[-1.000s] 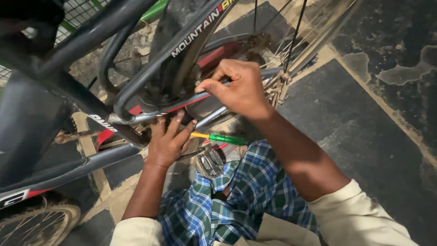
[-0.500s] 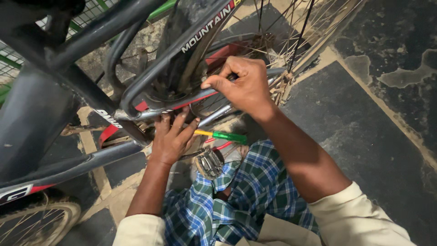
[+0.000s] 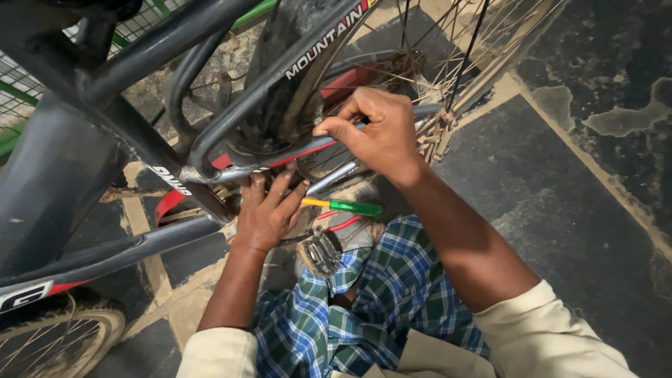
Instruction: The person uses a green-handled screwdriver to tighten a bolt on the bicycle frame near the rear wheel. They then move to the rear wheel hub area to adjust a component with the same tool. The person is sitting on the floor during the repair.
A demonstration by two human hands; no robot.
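Note:
A dark bicycle frame (image 3: 84, 161) fills the left and top of the view. My left hand (image 3: 269, 210) reaches up under the frame joint near the crank, fingers spread and fingertips touching the metal, holding nothing. My right hand (image 3: 378, 133) is above it, with thumb and fingers pinched around the silver stay (image 3: 427, 110) beside the black mudguard (image 3: 308, 49). Whether a small part sits in the pinch is hidden. A screwdriver (image 3: 353, 207) with a green and yellow handle lies just below both hands. A metal pedal (image 3: 323, 250) rests against my checked cloth (image 3: 364, 308).
The rear wheel's spokes and rim (image 3: 462, 49) spread at the top right. Part of a tyre and rim (image 3: 49, 343) shows at the bottom left. Green wire mesh (image 3: 21, 84) stands at the far left. The floor (image 3: 560, 210) is dark slabs with pale joints.
My right hand stays pinched on the silver stay and has shifted slightly along it. My left hand remains under the frame joint with its fingers spread a little wider. The screwdriver has not moved.

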